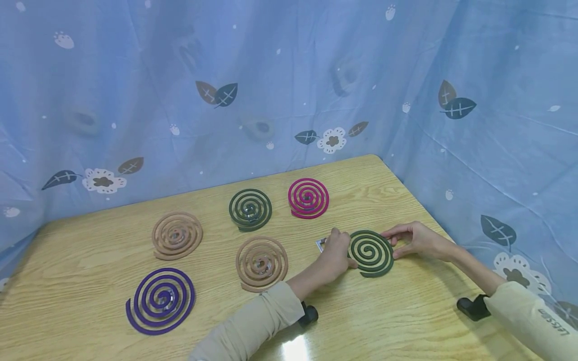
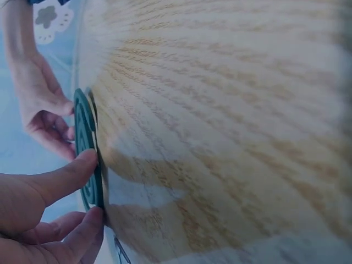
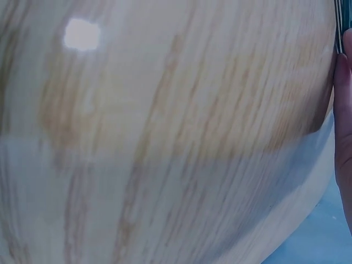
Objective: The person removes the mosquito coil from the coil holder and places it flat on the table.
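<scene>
A green mosquito coil (image 1: 363, 249) is held flat just over the table, between both hands. My left hand (image 1: 336, 253) pinches its left edge; in the left wrist view the thumb lies on the upper face of the coil (image 2: 92, 190) and the fingers are at its rim. On the opposite edge, my right hand (image 1: 417, 240) grips with thumb and fingers. Only part of the right hand (image 3: 344, 104) enters the right wrist view. Beside the left hand's fingers, a small metal stand (image 1: 320, 244) shows, partly hidden by that hand.
Other coils sit on metal stands on the wooden table (image 1: 361, 321): magenta (image 1: 292, 198), dark green (image 1: 232, 207), two tan ones (image 1: 155, 235) further left and in the middle, and purple (image 1: 137, 301) at front left. A blue patterned curtain (image 1: 271, 60) borders the back and right.
</scene>
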`<state>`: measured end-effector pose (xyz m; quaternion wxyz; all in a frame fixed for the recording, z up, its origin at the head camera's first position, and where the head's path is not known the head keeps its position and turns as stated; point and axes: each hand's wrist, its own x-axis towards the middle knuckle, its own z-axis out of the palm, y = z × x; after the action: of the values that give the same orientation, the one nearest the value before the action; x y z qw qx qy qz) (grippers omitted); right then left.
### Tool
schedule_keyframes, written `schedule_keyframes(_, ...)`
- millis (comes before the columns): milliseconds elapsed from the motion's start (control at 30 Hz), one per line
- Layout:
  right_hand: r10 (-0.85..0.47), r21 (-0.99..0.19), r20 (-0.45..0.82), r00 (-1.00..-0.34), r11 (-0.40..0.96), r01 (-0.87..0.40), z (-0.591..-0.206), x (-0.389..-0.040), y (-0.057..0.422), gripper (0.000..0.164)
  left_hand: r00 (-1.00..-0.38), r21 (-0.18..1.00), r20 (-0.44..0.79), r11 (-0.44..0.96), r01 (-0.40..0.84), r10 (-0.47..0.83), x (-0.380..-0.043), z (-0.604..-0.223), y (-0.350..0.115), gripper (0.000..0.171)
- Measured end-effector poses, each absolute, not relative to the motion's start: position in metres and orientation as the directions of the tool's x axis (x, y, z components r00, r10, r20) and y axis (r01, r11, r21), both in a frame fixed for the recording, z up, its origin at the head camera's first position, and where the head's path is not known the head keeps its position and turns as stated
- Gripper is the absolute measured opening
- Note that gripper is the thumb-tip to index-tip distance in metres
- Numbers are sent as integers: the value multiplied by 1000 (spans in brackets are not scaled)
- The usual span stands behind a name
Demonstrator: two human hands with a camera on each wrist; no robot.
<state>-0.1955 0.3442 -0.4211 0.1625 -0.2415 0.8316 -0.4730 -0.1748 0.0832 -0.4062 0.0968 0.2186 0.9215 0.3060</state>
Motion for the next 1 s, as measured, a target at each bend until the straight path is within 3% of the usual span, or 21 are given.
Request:
schedule_keyframes(333,-562,-832,-37,-826,475,-286,-419,-195,341,52,-887,563,-51,747,354,459,-172,-405,85,38)
schedule_keyframes(667,-557,-836,-38,-829,473,-279,-410,-190,340,52,-874,527,-18,748,404,485,-169,-409,86,53)
schedule_keyframes(833,-501,-831,27,-865,469,-298,-405,-187,338,47,-872,625,50,666,407,486,-166,-403,78,49)
schedule_keyframes(1000,-433,-884,57,-899,397,-247,-398,-189,337,44,-863,837,160,397,376,479,-175,-392,64,41)
